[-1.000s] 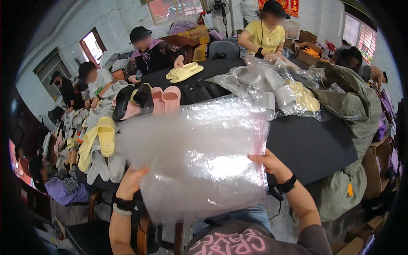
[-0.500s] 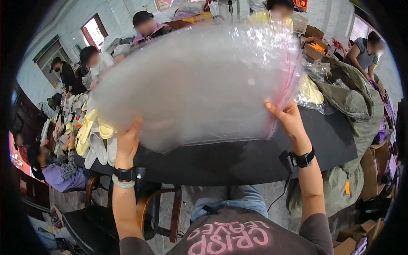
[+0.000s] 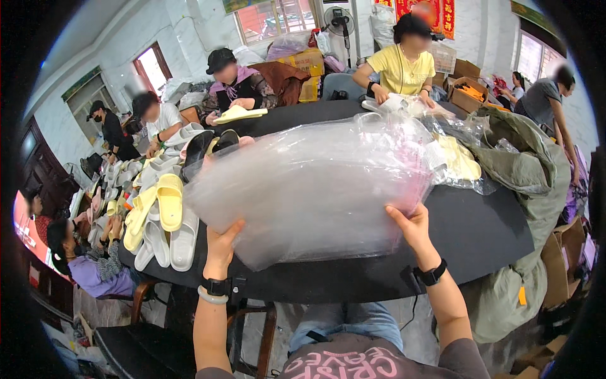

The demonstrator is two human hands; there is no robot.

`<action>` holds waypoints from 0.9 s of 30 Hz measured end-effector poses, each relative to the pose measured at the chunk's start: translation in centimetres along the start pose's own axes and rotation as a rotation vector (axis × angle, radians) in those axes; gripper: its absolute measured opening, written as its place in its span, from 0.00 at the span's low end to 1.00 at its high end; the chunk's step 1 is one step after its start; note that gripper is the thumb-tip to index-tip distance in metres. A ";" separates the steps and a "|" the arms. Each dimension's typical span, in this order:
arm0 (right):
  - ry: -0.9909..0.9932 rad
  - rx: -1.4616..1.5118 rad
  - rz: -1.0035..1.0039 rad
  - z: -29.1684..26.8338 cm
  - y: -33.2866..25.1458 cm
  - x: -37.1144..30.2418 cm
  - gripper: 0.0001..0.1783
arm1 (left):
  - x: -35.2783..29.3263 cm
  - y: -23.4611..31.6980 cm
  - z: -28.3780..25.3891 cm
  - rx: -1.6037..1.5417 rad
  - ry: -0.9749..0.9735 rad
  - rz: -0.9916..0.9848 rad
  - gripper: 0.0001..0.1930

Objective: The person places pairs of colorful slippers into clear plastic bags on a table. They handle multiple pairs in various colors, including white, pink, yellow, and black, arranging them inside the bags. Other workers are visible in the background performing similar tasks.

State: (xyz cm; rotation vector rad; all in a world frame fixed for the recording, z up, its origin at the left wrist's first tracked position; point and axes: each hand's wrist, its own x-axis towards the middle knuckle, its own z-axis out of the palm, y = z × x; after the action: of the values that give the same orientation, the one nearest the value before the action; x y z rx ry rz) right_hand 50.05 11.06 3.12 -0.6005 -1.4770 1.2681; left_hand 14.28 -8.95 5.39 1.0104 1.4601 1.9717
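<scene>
A wide stack of clear plastic bags with a pinkish strip along its right side is stretched between my hands, above the black table. My left hand pinches its lower left edge, thumb on top. At the right edge, near the pink strip, my right hand grips it the same way. The fingers under the plastic are partly hidden. Just left of the bags lie a yellow slide sandal and a light grey slide sandal.
A long heap of slides covers the table's left side. Bagged yellow slides lie to the right, beside a big olive-green sack. Several co-workers sit or stand around the table. A black chair stands at my lower left.
The bags have come down and flattened, uncovering the far side of the table and the co-workers there. My left hand has shifted right and both hands are lower.
</scene>
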 end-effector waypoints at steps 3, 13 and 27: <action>-0.041 0.023 -0.045 -0.1 -1.8 0.1 0.10 | 0.1 0.9 -0.9 0.052 0.002 0.032 0.21; -0.216 -0.093 -0.209 -1.8 0.2 -0.3 0.38 | -0.2 -9.1 -12.0 0.139 -0.058 -0.040 0.15; -0.328 -0.220 -0.239 -4.4 1.7 -0.1 0.32 | -0.7 -10.1 -11.4 0.278 -0.027 0.059 0.13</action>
State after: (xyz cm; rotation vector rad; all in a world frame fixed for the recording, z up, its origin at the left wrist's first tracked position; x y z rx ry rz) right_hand 53.67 13.17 1.03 -0.3526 -1.9165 1.0576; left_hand 5.22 -13.01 -6.11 1.2042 1.7413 1.8196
